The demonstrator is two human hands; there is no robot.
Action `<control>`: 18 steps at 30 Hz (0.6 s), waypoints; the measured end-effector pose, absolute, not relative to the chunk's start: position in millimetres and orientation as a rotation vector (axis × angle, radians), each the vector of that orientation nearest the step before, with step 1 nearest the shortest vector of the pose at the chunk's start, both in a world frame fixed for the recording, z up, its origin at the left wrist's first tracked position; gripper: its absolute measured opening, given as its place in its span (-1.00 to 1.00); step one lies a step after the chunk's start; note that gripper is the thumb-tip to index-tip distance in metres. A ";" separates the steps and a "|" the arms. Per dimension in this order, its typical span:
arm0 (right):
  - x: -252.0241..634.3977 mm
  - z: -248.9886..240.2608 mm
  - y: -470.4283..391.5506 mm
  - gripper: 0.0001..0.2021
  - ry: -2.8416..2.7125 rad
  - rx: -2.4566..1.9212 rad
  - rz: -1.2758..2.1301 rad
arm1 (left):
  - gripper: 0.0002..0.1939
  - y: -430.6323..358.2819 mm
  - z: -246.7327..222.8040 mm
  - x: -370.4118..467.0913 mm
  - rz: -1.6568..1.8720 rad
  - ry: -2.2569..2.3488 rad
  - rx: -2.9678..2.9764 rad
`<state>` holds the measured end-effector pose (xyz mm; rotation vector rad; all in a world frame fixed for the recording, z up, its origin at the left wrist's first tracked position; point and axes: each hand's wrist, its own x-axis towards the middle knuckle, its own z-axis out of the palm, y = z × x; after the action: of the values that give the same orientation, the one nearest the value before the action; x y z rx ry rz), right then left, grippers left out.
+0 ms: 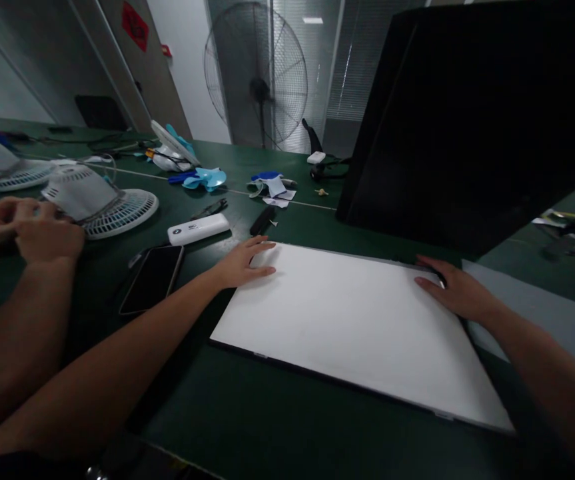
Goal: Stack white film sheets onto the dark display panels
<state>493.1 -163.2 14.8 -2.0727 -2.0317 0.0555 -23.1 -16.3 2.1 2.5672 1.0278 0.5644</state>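
Observation:
A flat white rectangular panel point(347, 313) with a thin dark frame lies before me on the green table. My left hand point(241, 265) grips its far left corner, thumb and forefinger stretched over the white face. At the far right corner my right hand point(454, 287) holds the edge, thumb on the face and fingers reaching past the far rim. A small dark part shows between that thumb and fingers; its kind is unclear. The undersides of both hands are hidden.
A large black screen point(467, 120) stands behind the panel. Left are a phone point(152, 280), a white power bank point(198, 230) and a white fan housing point(87, 193) beside another person's hands point(47, 230). A white sheet point(547, 313) lies right. Blue fan blades point(204, 179) lie farther back.

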 end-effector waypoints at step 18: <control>501.3 34.6 -194.0 -0.45 -2.013 -2.335 -0.361 | -0.08 -14.4 -2.0 -17.5 0.474 1.076 2.609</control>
<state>501.3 -194.0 34.6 -2.3351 -2.0130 -0.3615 -17.5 -14.4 -2.0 2.6087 1.0761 0.4744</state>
